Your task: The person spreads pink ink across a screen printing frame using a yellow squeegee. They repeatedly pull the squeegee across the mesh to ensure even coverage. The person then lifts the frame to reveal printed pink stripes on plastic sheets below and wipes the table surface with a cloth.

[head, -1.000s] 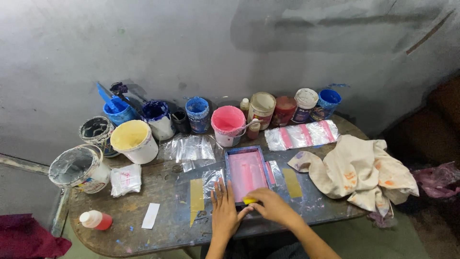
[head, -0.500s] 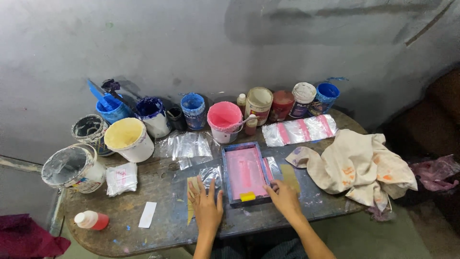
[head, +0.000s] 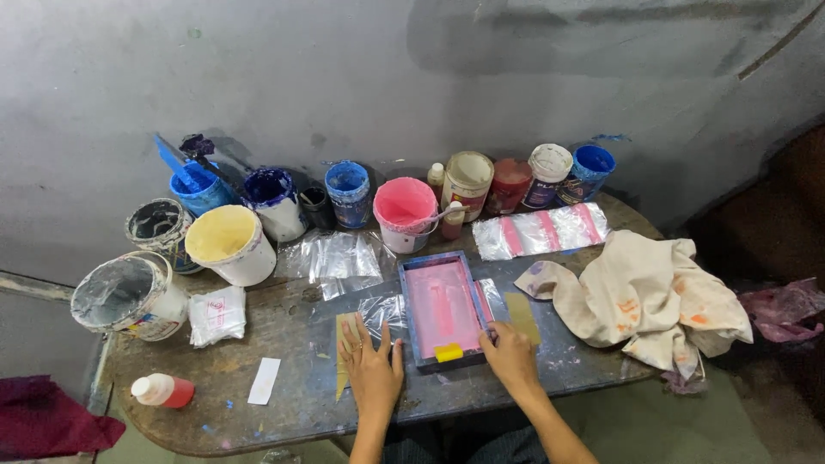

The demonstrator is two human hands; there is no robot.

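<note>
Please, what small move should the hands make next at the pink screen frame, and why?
Probably lift the frame by its right edge. The right hand already touches that near corner, the left hand lies flat on the clear plastic tucked under it, and the yellow squeegee rests at the near end.

Paint tubs line the back of a stained worktable (head: 284, 412) against a grey wall (head: 344, 69): a yellow bucket (head: 230, 245), a pink bucket (head: 406, 213), two blue pots (head: 348, 193) and a white-lidded jar (head: 546, 174) among them. A grey-smeared pail (head: 129, 296) sits at the table's left end, beside a small white packet (head: 216, 314). A paint-spotted cream cloth (head: 644, 301) lies crumpled at the right. Clear plastic bags (head: 541, 230) with pink stripes rest behind it. A red-and-white bottle (head: 163, 391) lies on its side near a white paper strip (head: 265, 381).
</note>
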